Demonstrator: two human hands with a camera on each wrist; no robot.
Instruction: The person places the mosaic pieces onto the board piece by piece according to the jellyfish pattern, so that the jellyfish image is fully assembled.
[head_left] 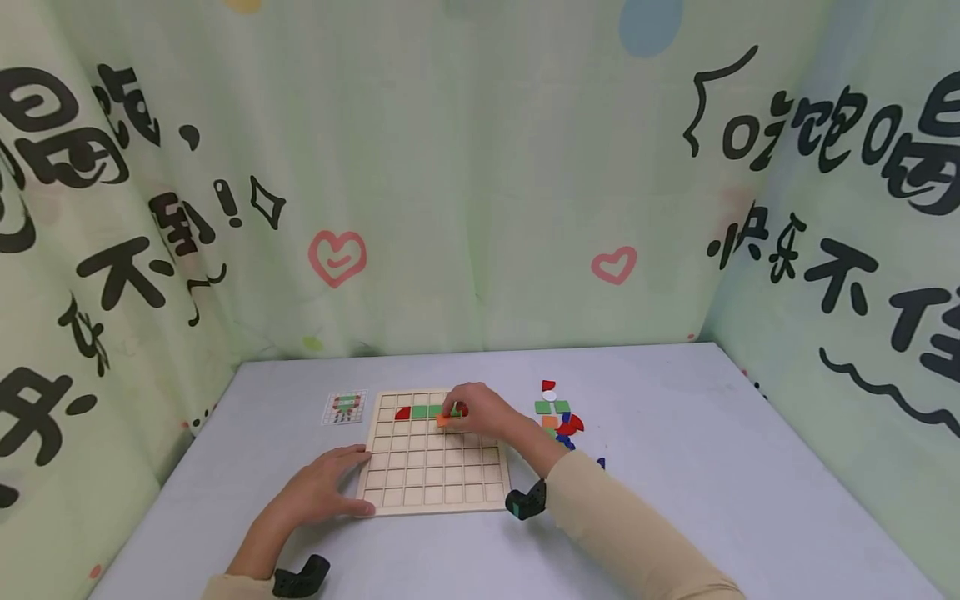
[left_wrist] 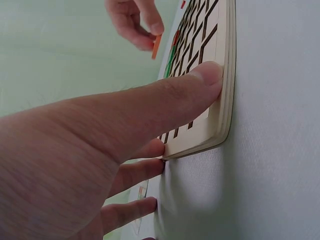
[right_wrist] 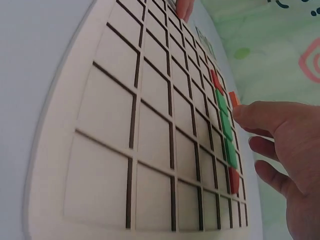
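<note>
Standing here: pale lavender-white table [head_left: 750, 500], finely textured top. Flat on it, one light wooden grid board [head_left: 416, 479], rounded corners. Left of the board, near its far corner but apart: small white rectangular card [head_left: 345, 407], coloured figure printed on it. Right of the board's far half: loose cluster of small flat pieces, namely red curved-edged pieces [head_left: 576, 422], white rounded piece [head_left: 549, 396], green rectangles [head_left: 543, 407], orange square [head_left: 550, 422], blue bits [head_left: 564, 439]. Farther right of the board, level with its middle: lone blue piece [head_left: 601, 462], partly hidden.

Both arms [head_left: 630, 525] reached forward
Left hand [head_left: 326, 483] spread thumb [head_left: 354, 507] from fingers [head_left: 347, 452]; right hand [head_left: 482, 410], farther out, pinched.
</note>
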